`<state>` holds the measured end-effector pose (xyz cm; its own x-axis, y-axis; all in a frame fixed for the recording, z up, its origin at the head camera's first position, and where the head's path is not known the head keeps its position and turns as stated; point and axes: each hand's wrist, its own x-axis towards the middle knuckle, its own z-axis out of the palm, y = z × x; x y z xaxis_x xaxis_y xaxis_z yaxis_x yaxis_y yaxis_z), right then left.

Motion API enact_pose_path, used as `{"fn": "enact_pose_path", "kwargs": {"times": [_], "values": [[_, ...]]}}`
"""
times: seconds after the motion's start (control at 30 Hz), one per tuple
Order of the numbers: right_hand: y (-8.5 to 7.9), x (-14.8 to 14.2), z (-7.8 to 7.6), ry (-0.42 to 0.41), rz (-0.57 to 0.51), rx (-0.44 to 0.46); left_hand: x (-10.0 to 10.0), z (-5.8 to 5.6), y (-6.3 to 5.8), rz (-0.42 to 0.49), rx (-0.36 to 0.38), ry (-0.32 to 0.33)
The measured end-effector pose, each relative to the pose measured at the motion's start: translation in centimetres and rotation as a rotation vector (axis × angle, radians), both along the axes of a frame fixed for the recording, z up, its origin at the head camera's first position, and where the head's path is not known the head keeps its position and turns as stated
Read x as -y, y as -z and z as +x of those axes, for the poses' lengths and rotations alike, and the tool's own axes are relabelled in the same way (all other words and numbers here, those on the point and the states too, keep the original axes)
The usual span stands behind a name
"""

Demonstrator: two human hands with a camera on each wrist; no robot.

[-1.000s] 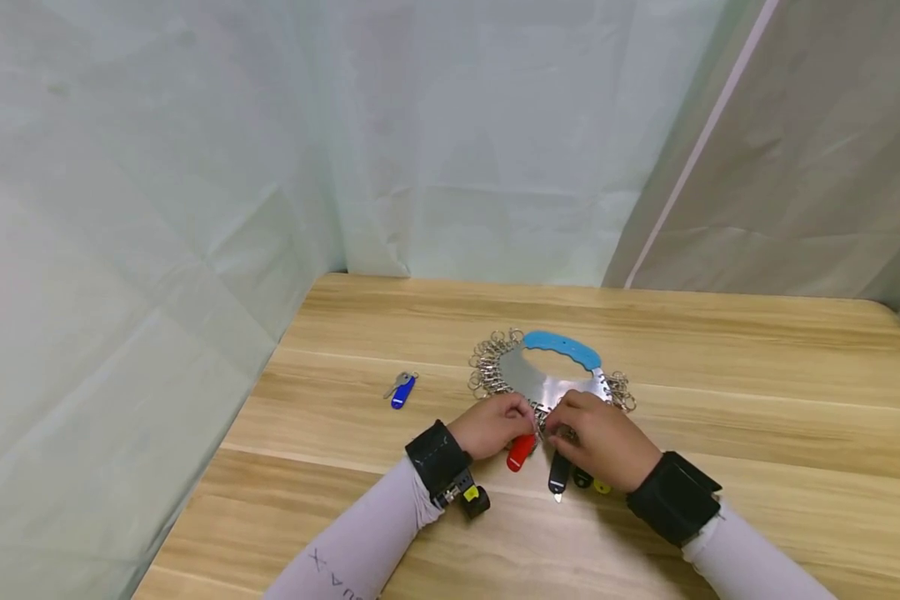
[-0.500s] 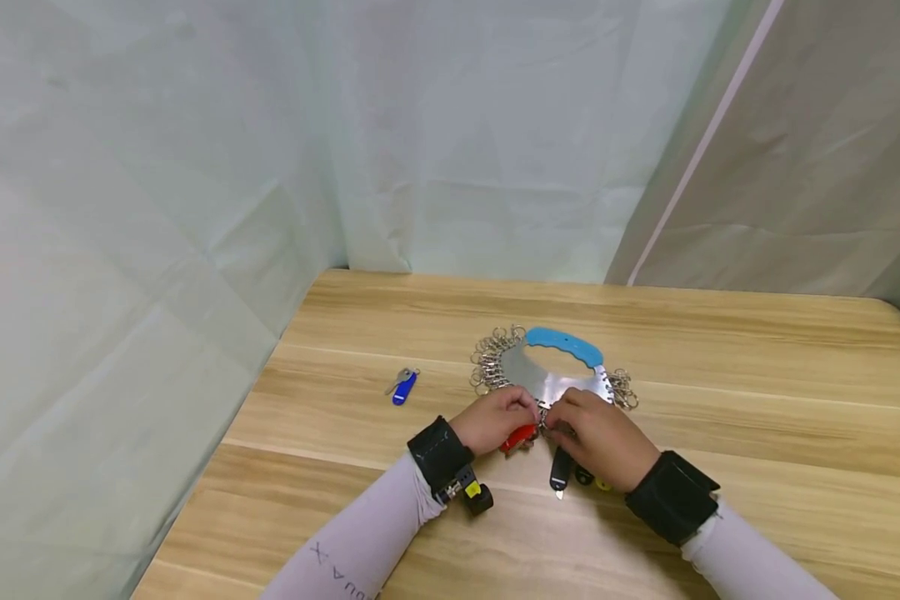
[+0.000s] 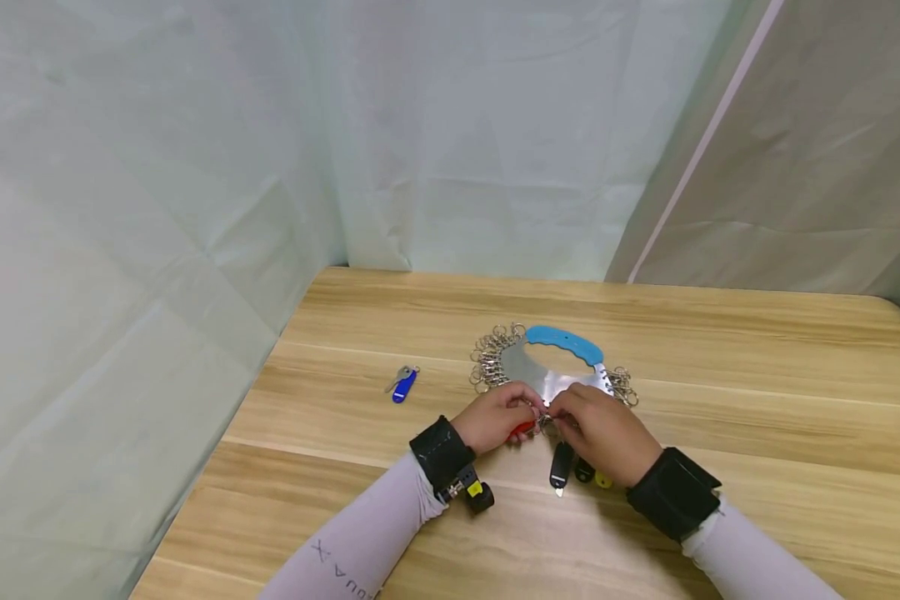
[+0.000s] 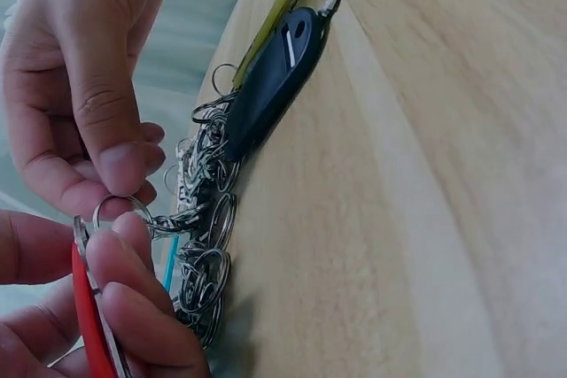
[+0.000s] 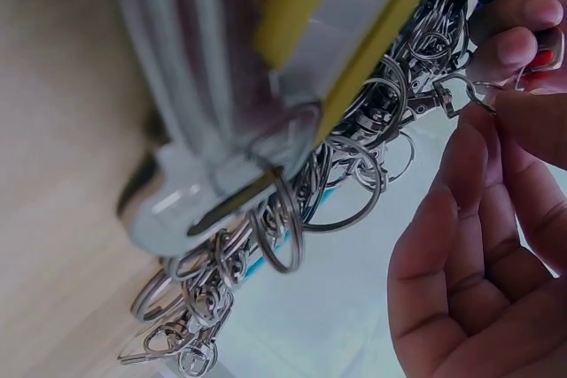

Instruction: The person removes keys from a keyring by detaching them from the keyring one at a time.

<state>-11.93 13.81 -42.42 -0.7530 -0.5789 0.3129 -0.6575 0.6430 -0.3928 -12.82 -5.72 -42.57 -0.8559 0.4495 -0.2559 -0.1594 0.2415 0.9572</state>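
My left hand (image 3: 491,421) holds a red key tag (image 4: 84,307) between thumb and fingers; in the head view the fingers cover most of it. My right hand (image 3: 603,433) pinches a metal split ring (image 4: 122,199) between thumb and forefinger. Both hands' fingertips meet at that ring. It joins a small clip on the lower edge of a metal key-holder plate (image 3: 516,367) with a blue grip (image 3: 566,340). Below my right hand hang a black key tag (image 3: 561,467) and a yellow key tag (image 5: 372,50), with keys.
Many rings and clips (image 3: 487,362) line the plate's left edge, and several more rings (image 3: 622,387) hang at its right. A blue key tag (image 3: 403,387) with a key lies to the left on the wooden table (image 3: 307,400). Pale cloth walls (image 3: 487,142) stand behind.
My left hand has moved slightly right and up towards my right hand. The red key tag, earlier pointing down out of the fingers, has turned inward and is mostly covered.
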Motion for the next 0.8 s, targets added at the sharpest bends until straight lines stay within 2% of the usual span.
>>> {"fn": "enact_pose_path", "kwargs": {"times": [0.17, 0.4, 0.5, 0.8], "values": [[0.0, 0.0, 0.0, 0.011, -0.023, -0.003, -0.2, 0.7, -1.5, -0.031, -0.051, 0.002], [-0.1, 0.0, 0.1, 0.010, -0.042, 0.001, -0.2, 1.1, -2.5, -0.068, -0.152, 0.014], [0.0, 0.0, 0.0, 0.010, -0.037, -0.003, -0.1, 1.2, -2.9, -0.060, -0.159, 0.026], [0.1, 0.0, 0.0, 0.021, -0.009, -0.002, 0.0, 0.9, -2.8, -0.027, -0.119, 0.051]]}}
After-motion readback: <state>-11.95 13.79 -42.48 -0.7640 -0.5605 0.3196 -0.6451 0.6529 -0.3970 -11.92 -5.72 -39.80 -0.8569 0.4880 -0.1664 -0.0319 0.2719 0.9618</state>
